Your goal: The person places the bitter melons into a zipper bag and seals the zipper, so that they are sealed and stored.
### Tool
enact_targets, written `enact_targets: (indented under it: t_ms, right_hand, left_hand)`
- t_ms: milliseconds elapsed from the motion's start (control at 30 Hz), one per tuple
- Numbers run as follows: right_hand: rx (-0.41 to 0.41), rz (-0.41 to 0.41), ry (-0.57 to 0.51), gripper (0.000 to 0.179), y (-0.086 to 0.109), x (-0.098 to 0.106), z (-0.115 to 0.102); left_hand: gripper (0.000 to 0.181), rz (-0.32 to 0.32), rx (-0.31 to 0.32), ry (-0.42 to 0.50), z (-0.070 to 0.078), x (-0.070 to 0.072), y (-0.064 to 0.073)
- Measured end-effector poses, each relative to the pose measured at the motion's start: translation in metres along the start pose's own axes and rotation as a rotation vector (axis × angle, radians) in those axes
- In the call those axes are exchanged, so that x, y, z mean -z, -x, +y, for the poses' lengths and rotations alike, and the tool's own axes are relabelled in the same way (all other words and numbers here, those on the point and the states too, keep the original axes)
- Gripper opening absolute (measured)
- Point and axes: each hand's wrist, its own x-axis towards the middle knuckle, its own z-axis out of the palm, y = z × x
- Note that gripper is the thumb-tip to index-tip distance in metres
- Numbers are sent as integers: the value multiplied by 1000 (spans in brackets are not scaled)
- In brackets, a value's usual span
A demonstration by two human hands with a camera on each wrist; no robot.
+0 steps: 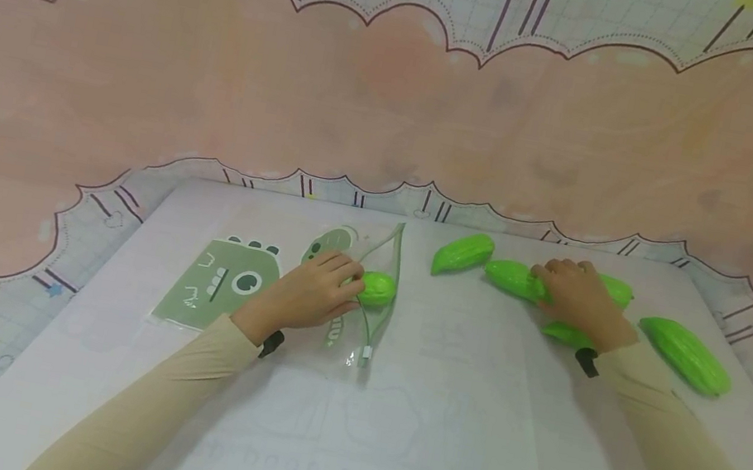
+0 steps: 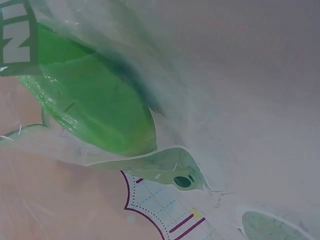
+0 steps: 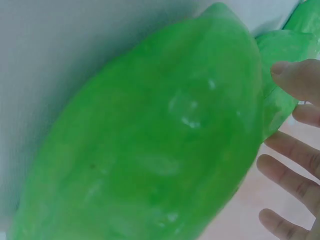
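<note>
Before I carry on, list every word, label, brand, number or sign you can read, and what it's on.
"N": white on green print, on the bag, in the left wrist view; a letter beside it is cut off by the frame edge.
Bag, head view: more small lettering by the opening, too small to read surely.
Table: faint lettering, too pale to read.
Gourds: no text visible.
No brand or number can be read.
</note>
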Motion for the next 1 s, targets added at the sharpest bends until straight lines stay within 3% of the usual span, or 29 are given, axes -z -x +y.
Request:
enact_targets:
  t_ms: [233,633,1000]
  right_hand:
    - [16,85,28,40,3,-4,-4]
    - [-23,143,16,43,4,-10,-6]
    - [-87,98,41,49,4,-15,-10]
  left_hand:
    - [21,-1,-2,3,0,-2,0]
    - [22,-5,-5,-8,1,-1,-1]
    - [24,-17,5,-4,2,0,-1]
